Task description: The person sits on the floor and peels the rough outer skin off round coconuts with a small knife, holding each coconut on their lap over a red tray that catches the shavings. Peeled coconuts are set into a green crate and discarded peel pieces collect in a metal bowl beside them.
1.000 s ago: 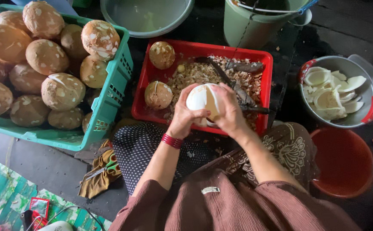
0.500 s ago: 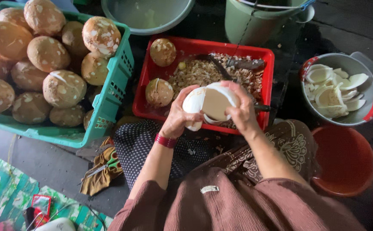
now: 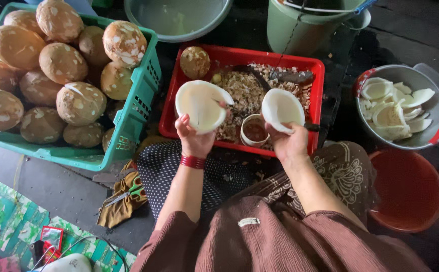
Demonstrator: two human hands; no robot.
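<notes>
A dark, worn plank floor [image 3: 53, 186] carries everything here, with a patterned green mat [image 3: 8, 226] at its lower left corner. Farthest left stands a green slatted plastic crate [image 3: 133, 121] heaped with brown, husked whole coconuts [image 3: 81, 103], their shells flecked white. Below the crate's corner lies a crumpled ochre cloth [image 3: 121, 201] with green-handled scissors [image 3: 131, 192] on it. At the top edge sits a pale grey-green plastic basin [image 3: 179, 20]. Next comes a red rectangular plastic tray [image 3: 239, 54] holding a litter of brown shell scrapings [image 3: 244, 90], one whole brown coconut [image 3: 195, 61] in its far left corner, a small brown shell cup [image 3: 253, 130] near its front rim and a dark blade [image 3: 290, 76] toward the back. Above this tray the left hand [image 3: 194, 138], a red band at its wrist, grips a white peeled coconut half [image 3: 199, 105] from beneath, hollow side up. Just to the right, apart from it, the right hand [image 3: 290, 143] closes around a second white coconut half [image 3: 281, 108]. Behind stands a pale green plastic bucket [image 3: 305, 30]. Further right, a round metal pot with red handles [image 3: 431, 136] is filled with white coconut flesh pieces [image 3: 390, 108], and below it sits a red-orange plastic bowl [image 3: 408, 189].
</notes>
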